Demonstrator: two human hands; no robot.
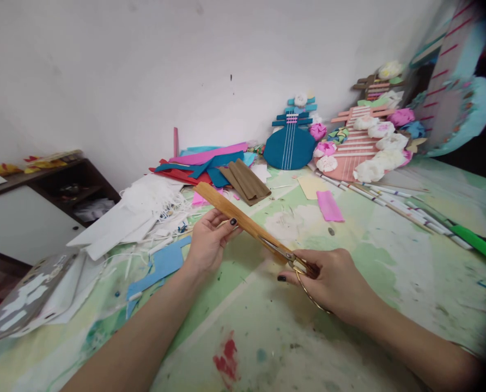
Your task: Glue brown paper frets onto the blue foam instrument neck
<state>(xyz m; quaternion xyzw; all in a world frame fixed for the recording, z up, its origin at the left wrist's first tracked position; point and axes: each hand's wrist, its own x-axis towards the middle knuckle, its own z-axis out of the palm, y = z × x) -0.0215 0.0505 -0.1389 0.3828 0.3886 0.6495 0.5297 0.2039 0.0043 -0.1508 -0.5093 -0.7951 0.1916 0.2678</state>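
Note:
My left hand (212,239) is closed on a long ochre strip (235,213), which looks like folded crepe paper. The strip slants across the middle of the view, its far end up to the left and its near end by the scissors. In my right hand (328,277) is a pair of scissors (292,260) with gold-coloured handles. Their blades point up-left and lie against the near part of the strip; whether they are cutting into it I cannot tell. Part of the handles is hidden by my fingers.
Coloured paper (210,158) and a folded brown piece (247,182) lie behind the strip. White scraps (153,198) and blue scraps (165,264) are at left. Decorated lute shapes, one blue (290,147), lean on the wall. Thin sticks and a green-handled tool (478,244) lie right.

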